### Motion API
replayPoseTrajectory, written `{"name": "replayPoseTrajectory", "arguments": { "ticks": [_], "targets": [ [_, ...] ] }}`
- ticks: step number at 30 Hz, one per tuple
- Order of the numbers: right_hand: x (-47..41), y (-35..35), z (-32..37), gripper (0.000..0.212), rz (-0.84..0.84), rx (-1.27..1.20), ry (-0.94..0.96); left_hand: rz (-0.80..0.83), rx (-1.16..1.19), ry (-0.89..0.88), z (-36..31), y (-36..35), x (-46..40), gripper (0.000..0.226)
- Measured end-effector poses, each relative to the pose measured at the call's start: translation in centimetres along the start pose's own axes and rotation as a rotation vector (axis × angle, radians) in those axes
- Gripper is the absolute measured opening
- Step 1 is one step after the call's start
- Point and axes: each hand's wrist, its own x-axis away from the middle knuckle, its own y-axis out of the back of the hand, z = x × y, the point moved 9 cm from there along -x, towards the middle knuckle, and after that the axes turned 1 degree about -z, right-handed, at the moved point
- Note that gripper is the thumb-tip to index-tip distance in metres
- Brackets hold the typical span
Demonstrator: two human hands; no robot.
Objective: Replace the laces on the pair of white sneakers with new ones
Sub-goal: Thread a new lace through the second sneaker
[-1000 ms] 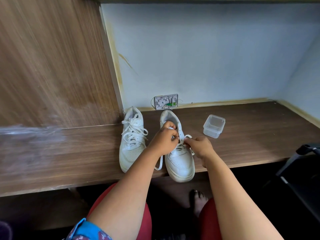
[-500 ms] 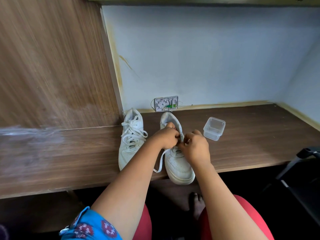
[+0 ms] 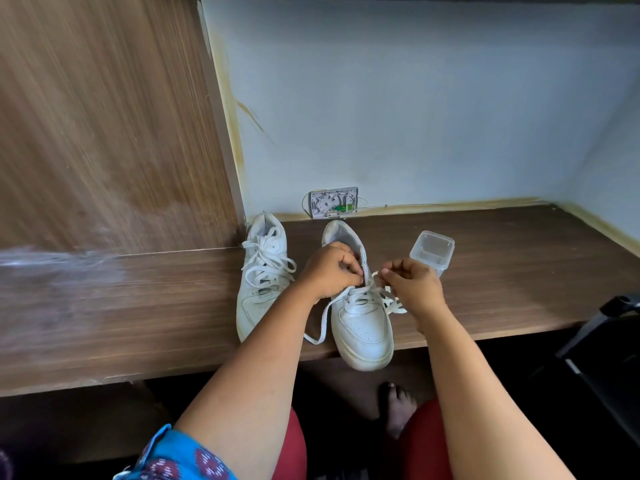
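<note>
Reaching forward from the lap, both bare forearms stretch over the desk edge (image 3: 519, 327) to the right sneaker (image 3: 362, 323). The left hand (image 3: 329, 271) sits knuckles up on the shoe's upper eyelets, its fingers curled and pinching the lace (image 3: 320, 323) against the tongue. The right hand (image 3: 414, 285) hovers just beside the shoe's outer side, fingers and thumb curled round a strand of the same lace, pulled sideways from the eyelets. One loose end of the lace trails down the shoe's inner side and loops on the wood near the toe, which overhangs the desk's front edge. The left sneaker (image 3: 263, 275) stands just beside it, toe toward the person, still laced, touched by neither hand. A clear plastic container (image 3: 433, 251) rests on the desk just behind the right hand. A small white wall plate (image 3: 332, 203) sits at the back wall behind the shoes. No brand mark or writing can be read on either shoe.
</note>
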Motion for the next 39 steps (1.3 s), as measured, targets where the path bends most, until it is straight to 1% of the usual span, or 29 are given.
{"name": "replayPoseTrajectory", "arguments": {
  "ticks": [3, 6, 8, 10, 11, 13, 15, 16, 17, 20, 21, 22, 25, 27, 28, 31, 33, 35, 38, 39],
  "targets": [
    [0.3, -1.4, -0.5, 0.01, 0.107, 0.056, 0.009, -0.033, -0.011, -0.027, 0.0, 0.1, 0.1, 0.013],
    [0.4, -1.7, -0.4, 0.007, 0.091, 0.059, 0.032, -0.093, 0.021, -0.026, -0.2, 0.2, 0.4, 0.026],
    [0.4, -1.7, -0.3, 0.008, 0.081, 0.1, 0.052, -0.135, 0.105, 0.039, 0.4, 0.3, 0.6, 0.026],
    [0.4, -1.7, -0.4, 0.014, 0.083, 0.156, 0.057, -0.148, 0.226, 0.125, 1.2, 0.3, 0.9, 0.028],
    [0.4, -1.7, -0.5, 0.017, 0.084, 0.18, 0.06, -0.147, 0.239, 0.13, 1.2, 0.3, 0.9, 0.03],
    [0.5, -1.6, -0.2, 0.02, 0.079, 0.254, 0.094, -0.153, 0.146, 0.053, 0.3, 1.0, 0.9, 0.03],
    [0.6, -1.5, 0.2, 0.016, 0.07, 0.343, 0.131, -0.119, -0.049, -0.059, -1.1, 1.2, 1.0, 0.018],
    [0.8, -1.6, 0.5, 0.013, 0.084, 0.379, 0.146, -0.083, -0.142, -0.09, -1.4, 1.1, 1.1, 0.011],
    [1.0, -1.9, 0.7, 0.014, 0.115, 0.41, 0.159, -0.053, -0.216, -0.107, -1.5, 0.9, 1.1, 0.008],
    [1.5, -3.0, 0.6, 0.053, 0.231, 0.484, 0.176, -0.026, -0.334, -0.168, -1.8, 0.8, 1.1, 0.009],
    [1.6, -3.4, 0.3, 0.058, 0.25, 0.509, 0.176, -0.02, -0.363, -0.194, -2.0, 0.7, 1.1, 0.01],
    [1.6, -3.4, 0.1, 0.057, 0.243, 0.536, 0.176, -0.012, -0.395, -0.22, -2.4, 0.7, 1.2, 0.012],
    [1.5, -2.7, 0.1, 0.043, 0.187, 0.541, 0.153, 0.003, -0.461, -0.268, -3.2, 0.5, 1.3, 0.016],
    [1.5, -2.2, 0.6, 0.031, 0.177, 0.558, 0.151, 0.001, -0.458, -0.263, -3.3, 0.7, 1.3, 0.018],
    [1.5, -1.9, 0.7, 0.029, 0.174, 0.581, 0.146, -0.003, -0.455, -0.251, -3.3, 1.0, 1.3, 0.019],
    [1.8, -1.3, 1.0, 0.038, 0.184, 0.644, 0.086, -0.03, -0.481, -0.224, -3.1, 1.7, 1.6, 0.022],
    [2.4, -0.9, 1.7, 0.04, 0.197, 0.632, 0.058, -0.058, -0.481, -0.233, -3.5, 1.9, 2.2, 0.02],
    [3.3, -0.2, 3.3, 0.041, 0.166, 0.545, 0.066, -0.043, -0.438, -0.258, -4.6, 1.5, 2.8, 0.02],
    [4.8, 1.0, 6.2, 0.039, 0.089, 0.254, 0.164, 0.132, -0.285, -0.207, -5.3, -0.4, 3.5, 0.03],
    [5.5, 1.3, 7.1, 0.039, 0.092, 0.132, 0.185, 0.164, -0.24, -0.191, -5.6, -0.8, 3.8, 0.028]
  ]
}}
